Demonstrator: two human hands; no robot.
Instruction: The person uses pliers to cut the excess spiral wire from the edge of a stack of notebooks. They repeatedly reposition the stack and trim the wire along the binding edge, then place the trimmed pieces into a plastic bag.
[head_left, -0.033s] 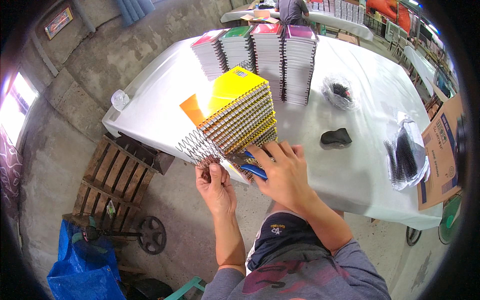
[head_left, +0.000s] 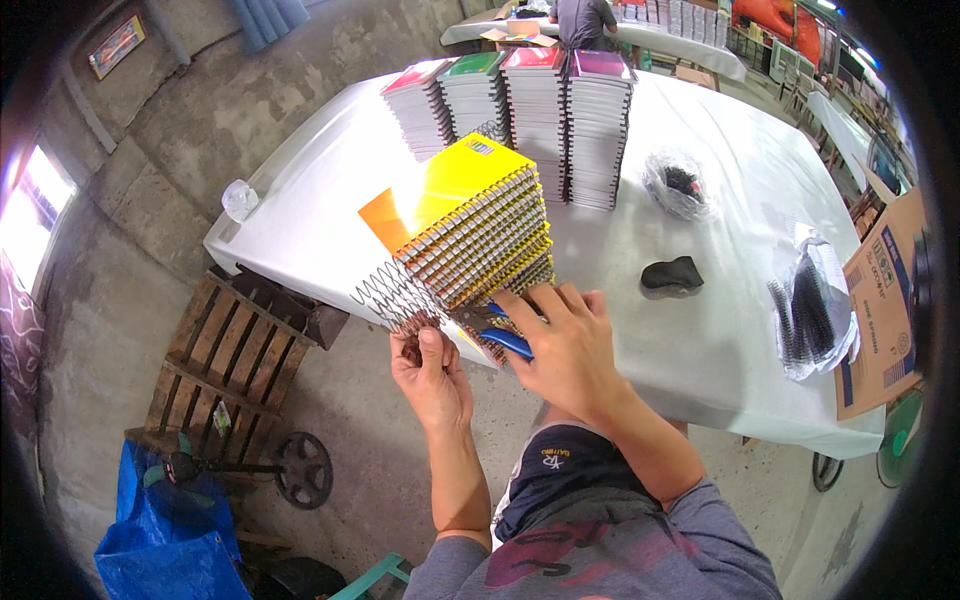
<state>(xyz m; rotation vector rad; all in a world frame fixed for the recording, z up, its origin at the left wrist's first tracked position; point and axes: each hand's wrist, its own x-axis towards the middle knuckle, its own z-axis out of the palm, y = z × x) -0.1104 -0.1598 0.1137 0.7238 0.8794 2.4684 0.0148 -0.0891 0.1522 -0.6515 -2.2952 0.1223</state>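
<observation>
A stack of yellow-covered spiral notebooks (head_left: 480, 215) stands at the table's near edge, its bound side toward me. Long loose ends of wire coil (head_left: 385, 292) stick out past its left corner. At that corner my left hand (head_left: 432, 378) is closed, thumb against fingers, on a bunch of the coil ends. My right hand (head_left: 568, 345) wraps round blue-handled pliers (head_left: 508, 343) low at the stack's front. The jaws point in toward the coils, and their tips are hard to make out. An orange sheet or cover (head_left: 383, 220) juts from the stack's left side.
Behind stand tall stacks of spiral notebooks (head_left: 537, 120) with red, green and purple covers. On the right lie a black object (head_left: 671, 275), a plastic bag with dark contents (head_left: 680, 185), a bag of black coils (head_left: 808, 310) and a carton (head_left: 880, 310). A wooden pallet (head_left: 225, 350) leans at lower left.
</observation>
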